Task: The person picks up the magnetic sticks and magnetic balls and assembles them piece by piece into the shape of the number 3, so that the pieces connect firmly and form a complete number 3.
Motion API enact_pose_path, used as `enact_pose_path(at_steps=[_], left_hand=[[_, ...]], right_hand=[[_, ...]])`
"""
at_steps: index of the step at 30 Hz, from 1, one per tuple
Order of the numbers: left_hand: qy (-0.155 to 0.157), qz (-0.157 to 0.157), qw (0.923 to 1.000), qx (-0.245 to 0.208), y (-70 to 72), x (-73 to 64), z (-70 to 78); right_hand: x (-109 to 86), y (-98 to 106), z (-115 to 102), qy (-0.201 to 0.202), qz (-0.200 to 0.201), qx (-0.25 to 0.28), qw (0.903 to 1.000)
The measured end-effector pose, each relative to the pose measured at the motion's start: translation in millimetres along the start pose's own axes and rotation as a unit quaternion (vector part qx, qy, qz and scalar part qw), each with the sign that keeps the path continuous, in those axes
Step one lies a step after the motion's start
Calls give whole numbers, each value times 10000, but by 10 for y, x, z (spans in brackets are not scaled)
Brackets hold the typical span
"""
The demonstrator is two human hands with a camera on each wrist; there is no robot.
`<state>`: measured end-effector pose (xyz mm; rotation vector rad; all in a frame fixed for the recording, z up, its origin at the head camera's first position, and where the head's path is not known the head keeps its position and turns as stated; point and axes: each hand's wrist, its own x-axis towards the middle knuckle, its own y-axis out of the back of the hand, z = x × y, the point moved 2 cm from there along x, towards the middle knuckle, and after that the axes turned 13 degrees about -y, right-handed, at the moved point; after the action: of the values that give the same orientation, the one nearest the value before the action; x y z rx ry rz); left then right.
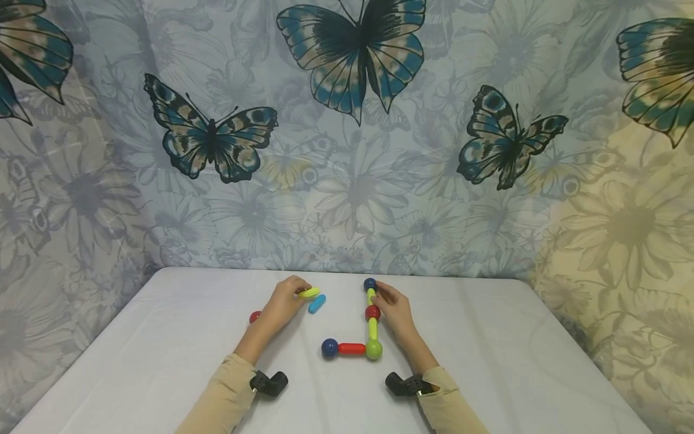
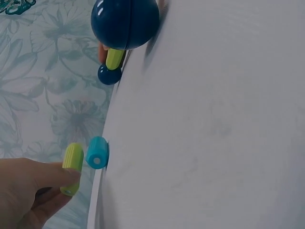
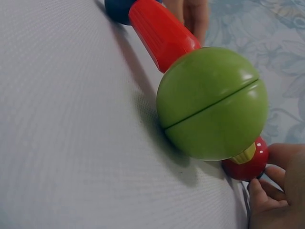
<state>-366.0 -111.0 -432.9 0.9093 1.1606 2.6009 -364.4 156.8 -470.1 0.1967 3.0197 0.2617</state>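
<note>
My left hand (image 1: 285, 301) pinches a yellow-green rod (image 2: 72, 164) between thumb and fingers, raised off the table. Close to it a light blue rod (image 1: 317, 304) lies on the white cloth. An L-shaped ball-and-rod structure (image 1: 373, 328) rests in the middle: a blue ball (image 1: 329, 348), red rod (image 1: 352, 349), green ball (image 1: 374, 349), then yellow-green rods, a red ball (image 1: 372, 312) and a far blue ball (image 1: 370, 284). At its far arm my right hand (image 1: 397, 307) grips the structure near the red ball; the exact contact is partly hidden.
Another red ball (image 1: 255, 316) sits left of my left wrist, partly covered by it. The table (image 1: 477, 337) wears a white cloth. Behind its far edge hangs a butterfly-patterned curtain (image 1: 358, 199).
</note>
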Motion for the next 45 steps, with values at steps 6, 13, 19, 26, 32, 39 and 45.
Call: enact_pose_path(at_steps=[6, 13, 19, 26, 32, 39, 45], left_hand=[[-66, -16, 10000, -63, -41, 46, 31], [-186, -59, 9996, -182, -95, 128, 55], [-281, -208, 9986, -398, -140, 229, 107], [-634, -405, 9967, -319, -275, 318, 130], [-845, -396, 9950, -348, -346, 394, 174], [-843, -523, 9947, -264, -416, 513, 219], [-812, -775, 9935, -167, -457, 601, 243]], right_hand=[[-18, -20, -17, 45, -59, -28, 10000], [-16, -16, -2, -45, -31, 14, 10000], [-11, -5, -5, -15, -1, 34, 10000], [-64, 10, -73, -63, -154, 30, 9999], [-126, -2, -168, -49, -210, 24, 9998], [-25, -33, -46, -37, -141, -98, 9998], [-97, -19, -138, 75, -220, -268, 9994]])
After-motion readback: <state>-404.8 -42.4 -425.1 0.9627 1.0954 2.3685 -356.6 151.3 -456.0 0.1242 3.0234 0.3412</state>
